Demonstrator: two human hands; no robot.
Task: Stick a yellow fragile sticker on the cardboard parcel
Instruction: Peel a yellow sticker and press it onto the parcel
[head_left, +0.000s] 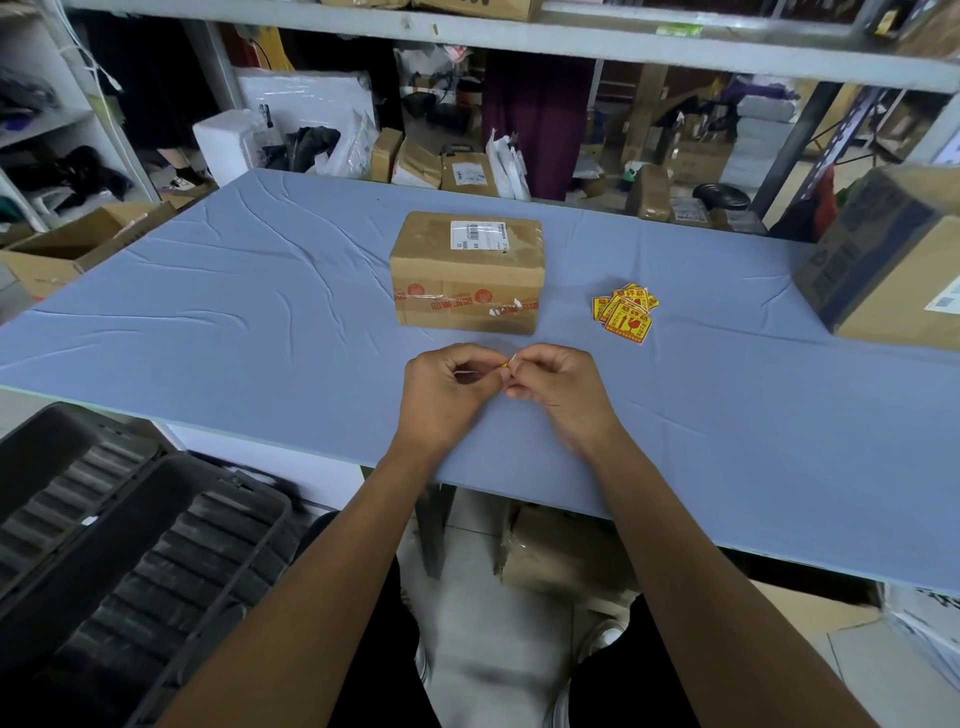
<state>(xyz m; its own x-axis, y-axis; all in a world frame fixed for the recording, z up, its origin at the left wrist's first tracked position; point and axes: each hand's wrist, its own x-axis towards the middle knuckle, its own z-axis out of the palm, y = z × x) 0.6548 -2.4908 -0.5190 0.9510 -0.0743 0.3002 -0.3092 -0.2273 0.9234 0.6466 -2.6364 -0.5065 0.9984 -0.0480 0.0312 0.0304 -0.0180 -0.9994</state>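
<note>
Our left hand (447, 395) and right hand (558, 389) together over table (260, 322), fingertips pinched on one sticker (508, 362); only yellow-white sliver shows. Cardboard parcel (467, 273) just beyond hands: brown, taped, white shipping label on top, red printed tape on front, text unreadable. Pile of yellow stickers (625, 312) right of parcel, red glyphs, broken-glass icon.
</note>
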